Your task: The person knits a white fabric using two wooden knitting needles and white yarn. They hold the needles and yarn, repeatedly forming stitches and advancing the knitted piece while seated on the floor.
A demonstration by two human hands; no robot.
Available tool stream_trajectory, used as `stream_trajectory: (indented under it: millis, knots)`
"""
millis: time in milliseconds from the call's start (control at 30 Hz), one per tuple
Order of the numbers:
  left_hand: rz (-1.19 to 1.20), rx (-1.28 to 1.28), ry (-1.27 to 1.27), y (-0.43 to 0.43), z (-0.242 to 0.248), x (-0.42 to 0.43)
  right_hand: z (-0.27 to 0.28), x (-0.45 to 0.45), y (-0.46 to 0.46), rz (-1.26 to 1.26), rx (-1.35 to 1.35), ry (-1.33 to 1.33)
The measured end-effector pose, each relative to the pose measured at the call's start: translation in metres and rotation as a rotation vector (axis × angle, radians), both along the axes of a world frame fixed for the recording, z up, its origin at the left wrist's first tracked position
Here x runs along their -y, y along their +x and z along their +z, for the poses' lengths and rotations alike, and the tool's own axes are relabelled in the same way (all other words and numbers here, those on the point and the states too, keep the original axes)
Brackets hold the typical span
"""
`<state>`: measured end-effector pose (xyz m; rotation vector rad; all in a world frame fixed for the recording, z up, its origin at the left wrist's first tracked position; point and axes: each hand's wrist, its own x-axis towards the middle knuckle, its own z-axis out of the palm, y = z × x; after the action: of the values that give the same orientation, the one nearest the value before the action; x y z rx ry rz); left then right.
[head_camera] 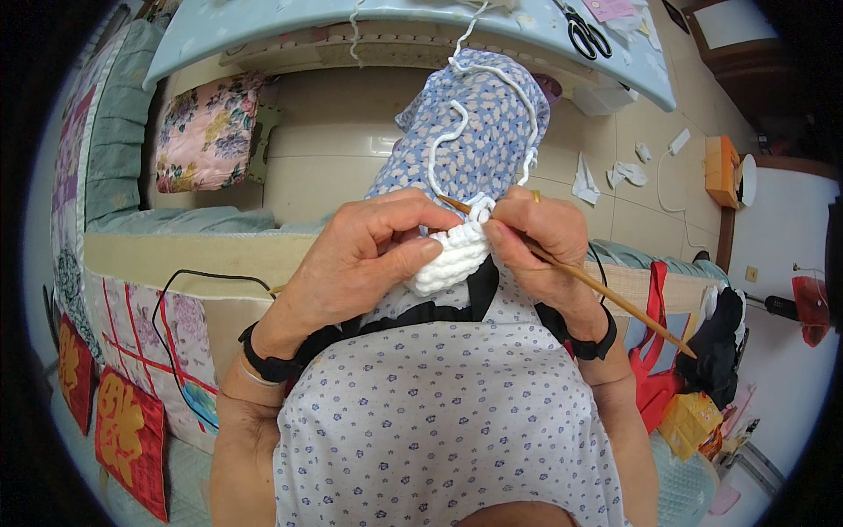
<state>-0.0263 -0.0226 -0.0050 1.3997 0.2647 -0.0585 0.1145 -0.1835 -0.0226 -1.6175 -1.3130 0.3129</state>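
Note:
A small piece of thick white knitting is pinched between the thumb and fingers of my left hand. My right hand grips a wooden knitting needle, whose tip comes out at the upper edge of the knitting while its long end slants down to the right. Part of a second needle seems to show beside my left wrist. One white yarn tail curls over the blue patterned cloth on my legs. Another strand runs from the table down to my right hand. The fingers hide some stitches.
Ahead stands a table with a light blue cover, bearing black-handled scissors. A floral-covered stool is at the left. White tissues and a cable lie on the tiled floor at the right. A red bag sits beside me.

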Motion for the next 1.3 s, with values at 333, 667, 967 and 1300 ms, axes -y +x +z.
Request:
stream_trajectory:
  millis: [333,667,967,1300]
  knots:
    - [0.096,-0.053,-0.137,0.010,0.004,0.006,0.005,-0.001,-0.004,-0.092,0.098,0.088]
    - [0.172,0.047,-0.185,0.017,0.010,0.003,0.015,-0.005,-0.002,-0.164,0.136,0.120]
    - [0.204,0.111,-0.210,0.019,0.017,0.002,0.010,-0.002,-0.013,-0.274,-0.142,0.204]
    - [0.208,0.061,-0.318,0.023,0.020,-0.014,0.023,0.006,-0.005,-0.107,0.063,0.269]
